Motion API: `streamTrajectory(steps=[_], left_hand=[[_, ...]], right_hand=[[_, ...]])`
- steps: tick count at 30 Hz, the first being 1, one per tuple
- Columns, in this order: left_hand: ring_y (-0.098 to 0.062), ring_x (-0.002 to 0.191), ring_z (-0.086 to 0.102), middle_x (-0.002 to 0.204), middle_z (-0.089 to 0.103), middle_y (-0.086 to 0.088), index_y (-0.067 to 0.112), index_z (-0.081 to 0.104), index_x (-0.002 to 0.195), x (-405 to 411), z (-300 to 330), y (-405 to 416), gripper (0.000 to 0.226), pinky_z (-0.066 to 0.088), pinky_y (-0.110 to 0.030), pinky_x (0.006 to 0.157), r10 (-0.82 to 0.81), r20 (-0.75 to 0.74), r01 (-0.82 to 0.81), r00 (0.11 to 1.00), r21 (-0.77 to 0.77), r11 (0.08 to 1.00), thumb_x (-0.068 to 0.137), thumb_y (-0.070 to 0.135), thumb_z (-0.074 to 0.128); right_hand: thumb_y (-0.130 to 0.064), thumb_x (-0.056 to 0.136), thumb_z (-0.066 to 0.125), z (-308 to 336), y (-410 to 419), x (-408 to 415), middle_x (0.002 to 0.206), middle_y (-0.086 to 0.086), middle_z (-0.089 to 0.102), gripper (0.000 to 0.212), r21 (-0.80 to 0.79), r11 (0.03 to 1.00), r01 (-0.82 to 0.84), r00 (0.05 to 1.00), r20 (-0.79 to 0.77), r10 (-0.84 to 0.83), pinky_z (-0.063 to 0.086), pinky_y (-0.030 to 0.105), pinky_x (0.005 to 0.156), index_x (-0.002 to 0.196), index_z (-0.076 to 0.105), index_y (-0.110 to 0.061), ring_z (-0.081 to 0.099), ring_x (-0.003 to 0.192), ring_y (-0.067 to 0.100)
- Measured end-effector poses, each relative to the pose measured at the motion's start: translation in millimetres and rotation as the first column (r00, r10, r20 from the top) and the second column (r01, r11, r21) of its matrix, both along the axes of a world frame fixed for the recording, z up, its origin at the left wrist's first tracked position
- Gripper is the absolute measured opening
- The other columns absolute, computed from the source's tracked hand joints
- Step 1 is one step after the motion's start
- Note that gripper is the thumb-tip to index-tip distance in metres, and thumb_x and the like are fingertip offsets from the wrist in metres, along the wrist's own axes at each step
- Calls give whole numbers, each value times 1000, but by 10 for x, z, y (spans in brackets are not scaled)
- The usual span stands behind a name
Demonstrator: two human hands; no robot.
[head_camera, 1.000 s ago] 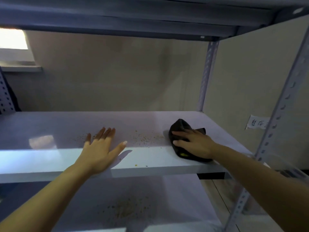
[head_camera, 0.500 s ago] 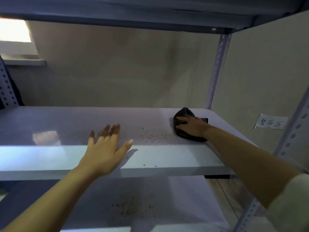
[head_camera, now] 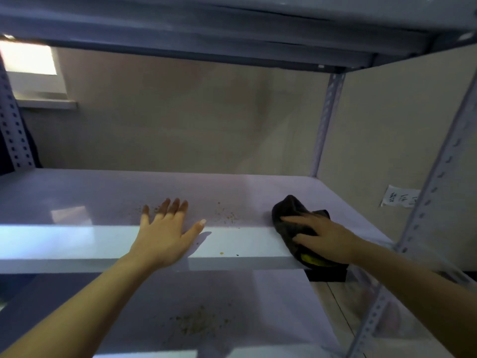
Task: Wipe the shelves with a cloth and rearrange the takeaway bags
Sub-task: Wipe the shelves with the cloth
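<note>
Dim, bluish light fills the scene, its one bright source a blown-out window [head_camera: 28,59] at upper left that throws glare on the shelf [head_camera: 77,220] — the left hand [head_camera: 165,236] casts a short shadow rightward, and the posts bow and blur toward the edges.

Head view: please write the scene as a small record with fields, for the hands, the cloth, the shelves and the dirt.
left hand: left hand lies flat, fingers straight, on the front edge of the middle shelf
right hand: right hand presses the cloth, fingers straight
cloth: dark cloth at the right end of the middle shelf, partly over its front edge
dirt, middle shelf: crumbs between the two hands
dirt, lower shelf: crumb patch on the lower shelf
takeaway bags: none in view
wall: paper label at right
</note>
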State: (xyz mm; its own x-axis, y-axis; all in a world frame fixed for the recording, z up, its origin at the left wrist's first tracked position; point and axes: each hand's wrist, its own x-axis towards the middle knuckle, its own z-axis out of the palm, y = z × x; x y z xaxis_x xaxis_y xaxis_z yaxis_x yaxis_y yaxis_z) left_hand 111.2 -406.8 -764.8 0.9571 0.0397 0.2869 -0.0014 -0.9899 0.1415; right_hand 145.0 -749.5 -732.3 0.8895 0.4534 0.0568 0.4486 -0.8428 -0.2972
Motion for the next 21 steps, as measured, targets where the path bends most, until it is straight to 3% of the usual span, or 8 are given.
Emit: streamTrajectory(steps=[4,7,10,15,19,21], left_hand=[[-19,149,-2,162,4,2,23,9,154,-6,13,-20,87,-11,-57,114,52,12,-53,999,22,998,85,76,7],[-19,149,-2,162,5,1,22,9,154,-15,46,-46,81,-10,-57,114,61,-6,-60,998,18,998,89,72,11],[-19,149,-2,162,4,2,22,8,154,-28,63,-65,79,-9,-57,115,57,-3,-57,998,27,998,90,69,11],[-17,148,-3,162,3,2,22,9,153,-62,102,-2,80,-9,-56,115,46,-4,-46,999,33,998,90,70,10],[-16,148,3,161,7,4,24,14,153,-91,130,464,104,-8,-53,115,93,15,-94,996,91,991,68,81,-7],[-19,148,6,161,11,2,24,18,152,-102,120,752,106,-4,-54,115,172,-8,-171,985,75,982,68,85,-6]], right_hand=[[-55,86,35,-58,-528,232,154,-5,31,55,-33,950,311,950,27,-310,29,45,111,140,34,-47,34,135,26],[-53,84,31,-3,-340,324,152,-6,32,52,-111,928,356,934,14,-356,28,48,109,135,39,-43,35,131,29],[-55,83,32,45,176,238,153,-4,30,53,-75,949,305,952,-5,-306,28,54,107,136,35,-48,36,130,32],[-60,79,30,-32,1074,-50,157,-8,20,61,-124,991,45,999,-11,-47,25,58,108,140,21,-54,27,137,33],[-59,86,29,-69,814,-112,158,-12,18,58,-59,996,64,998,16,-63,29,53,108,142,15,-55,24,140,28],[-57,88,32,-63,662,-139,158,-13,16,57,-60,993,99,995,20,-98,28,52,109,143,16,-54,23,141,26]])
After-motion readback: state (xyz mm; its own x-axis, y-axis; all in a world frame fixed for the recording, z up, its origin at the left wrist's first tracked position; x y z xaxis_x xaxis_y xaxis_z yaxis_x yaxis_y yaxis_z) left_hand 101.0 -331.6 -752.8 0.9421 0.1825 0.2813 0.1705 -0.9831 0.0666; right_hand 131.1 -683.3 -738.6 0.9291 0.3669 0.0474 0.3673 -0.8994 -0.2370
